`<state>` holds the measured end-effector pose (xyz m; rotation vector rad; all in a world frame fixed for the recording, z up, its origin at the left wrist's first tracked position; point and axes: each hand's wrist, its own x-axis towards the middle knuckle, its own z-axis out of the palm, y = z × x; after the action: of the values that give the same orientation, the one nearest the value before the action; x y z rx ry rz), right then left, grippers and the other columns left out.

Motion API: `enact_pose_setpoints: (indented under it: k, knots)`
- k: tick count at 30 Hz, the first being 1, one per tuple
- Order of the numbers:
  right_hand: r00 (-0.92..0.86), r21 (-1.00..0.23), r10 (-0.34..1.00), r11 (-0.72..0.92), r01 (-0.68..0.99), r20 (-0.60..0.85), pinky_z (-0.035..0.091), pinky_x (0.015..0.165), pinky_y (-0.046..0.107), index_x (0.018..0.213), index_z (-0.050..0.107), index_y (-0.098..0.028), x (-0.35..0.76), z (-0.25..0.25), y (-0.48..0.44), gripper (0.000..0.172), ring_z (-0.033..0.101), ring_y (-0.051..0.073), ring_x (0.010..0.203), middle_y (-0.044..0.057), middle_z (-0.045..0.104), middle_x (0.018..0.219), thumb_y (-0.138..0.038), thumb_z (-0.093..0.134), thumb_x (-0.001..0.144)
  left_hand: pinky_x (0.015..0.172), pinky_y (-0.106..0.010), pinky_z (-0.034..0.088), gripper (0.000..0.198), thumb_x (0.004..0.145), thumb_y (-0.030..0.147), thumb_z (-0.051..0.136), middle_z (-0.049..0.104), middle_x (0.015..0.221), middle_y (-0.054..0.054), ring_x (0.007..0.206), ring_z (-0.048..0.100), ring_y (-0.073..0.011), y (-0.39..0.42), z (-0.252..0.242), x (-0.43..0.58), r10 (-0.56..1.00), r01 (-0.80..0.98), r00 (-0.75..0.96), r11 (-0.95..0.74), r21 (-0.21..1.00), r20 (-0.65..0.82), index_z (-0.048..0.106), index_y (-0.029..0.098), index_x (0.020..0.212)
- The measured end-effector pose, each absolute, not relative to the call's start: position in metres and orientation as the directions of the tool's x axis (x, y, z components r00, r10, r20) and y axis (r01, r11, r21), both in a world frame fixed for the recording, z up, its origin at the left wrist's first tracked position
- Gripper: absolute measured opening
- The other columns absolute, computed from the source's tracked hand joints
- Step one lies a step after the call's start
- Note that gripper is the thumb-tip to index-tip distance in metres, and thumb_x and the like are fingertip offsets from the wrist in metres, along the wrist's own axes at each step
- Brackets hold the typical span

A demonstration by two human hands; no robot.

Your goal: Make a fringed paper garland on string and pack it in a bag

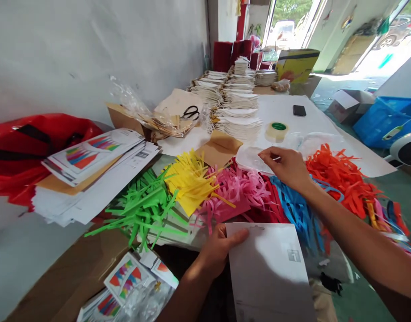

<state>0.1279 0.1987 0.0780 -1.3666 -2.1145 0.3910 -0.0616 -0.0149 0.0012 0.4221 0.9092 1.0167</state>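
My left hand (219,250) grips the upper left edge of a white card (266,268), thumb on its face. The card has a hang slot near its top edge and a small grey printed square. Higher up, my right hand (286,165) is closed in a pinch at a clear plastic piece (250,158); what sits between the fingertips is too small to make out. Fringed paper strips lie between and beside the hands: green (145,201), yellow (192,179), pink (239,188), blue (297,210) and orange-red (342,174).
A tape roll (277,132) and a black phone (299,110) lie on the white sheet. Stacked white bundles (239,103) line the wall side, near black-handled scissors (191,112). Printed cards (91,154) are piled at left, others (125,277) below. A blue bin (383,120) stands right.
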Motion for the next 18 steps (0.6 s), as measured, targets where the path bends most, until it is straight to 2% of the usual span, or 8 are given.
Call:
enact_pose_setpoints:
  k: [2,5,8,11,13,15,18]
  knots:
    - [-0.28,-0.418,0.916,0.382,0.824,0.286,0.05,0.093,0.037,0.111,0.079,-0.024,0.102,0.08,0.228,0.034,0.072,0.026,0.104,0.008,0.08,0.112,-0.045,0.055,0.102,0.061,-0.024,0.051,0.048,0.066,0.052,0.097,0.081,0.082,-0.014,0.063,0.069,-0.0156,-0.016,0.0,-0.068,0.873,-0.551,0.195,0.474,0.687,-0.446,0.084,0.011,0.088]
    - [-0.219,-0.367,0.951,0.289,0.884,0.219,0.049,0.093,0.039,0.116,0.079,-0.021,0.065,0.073,0.278,0.036,0.071,0.031,0.112,0.015,0.079,0.119,-0.04,0.053,0.101,0.063,-0.025,0.053,0.05,0.066,0.054,0.097,0.08,0.081,-0.014,0.064,0.07,-0.0171,-0.017,0.001,-0.081,0.886,-0.562,0.13,0.435,0.703,-0.444,0.084,0.011,0.088]
    - [-0.19,-0.373,0.975,0.221,0.901,0.119,0.05,0.084,0.038,0.099,0.083,-0.017,0.039,0.059,0.319,0.032,0.073,0.034,0.105,0.02,0.08,0.106,-0.035,0.058,0.096,0.062,-0.026,0.052,0.051,0.064,0.056,0.097,0.079,0.078,-0.013,0.063,0.069,-0.018,-0.018,0.003,-0.097,0.893,-0.545,0.081,0.412,0.73,-0.443,0.084,0.011,0.086]
    - [-0.176,-0.398,0.982,0.189,0.898,0.07,0.05,0.078,0.036,0.088,0.083,-0.018,0.024,0.048,0.341,0.019,0.074,0.032,0.097,0.016,0.08,0.092,-0.029,0.069,0.084,0.06,-0.024,0.049,0.051,0.065,0.057,0.095,0.077,0.075,-0.012,0.061,0.067,-0.0169,-0.018,0.007,-0.108,0.894,-0.534,0.069,0.407,0.741,-0.442,0.083,0.011,0.082]
    - [-0.178,-0.426,0.979,0.203,0.881,0.098,0.05,0.078,0.034,0.088,0.082,-0.018,0.019,0.047,0.345,0.018,0.073,0.03,0.095,0.014,0.08,0.091,-0.027,0.068,0.082,0.061,-0.024,0.048,0.05,0.067,0.057,0.094,0.077,0.076,-0.012,0.062,0.067,-0.0161,-0.016,0.011,-0.113,0.894,-0.528,0.068,0.409,0.744,-0.443,0.083,0.011,0.082]
    - [-0.2,-0.465,0.965,0.256,0.847,0.166,0.051,0.081,0.034,0.094,0.08,-0.017,0.019,0.054,0.34,0.023,0.073,0.027,0.095,0.013,0.081,0.094,-0.028,0.061,0.088,0.062,-0.023,0.047,0.05,0.069,0.056,0.094,0.078,0.08,-0.011,0.064,0.066,-0.0156,-0.013,0.018,-0.115,0.904,-0.517,0.076,0.396,0.759,-0.42,0.084,0.013,0.091]
    - [-0.248,-0.51,0.924,0.37,0.777,0.291,0.052,0.086,0.033,0.104,0.076,-0.018,0.031,0.078,0.317,0.029,0.073,0.023,0.092,0.009,0.081,0.1,-0.032,0.051,0.098,0.063,-0.022,0.048,0.052,0.07,0.052,0.094,0.079,0.098,-0.01,0.072,0.067,-0.0153,-0.008,0.031,-0.12,0.943,-0.512,0.046,0.306,0.803,-0.33,0.083,0.017,0.108]
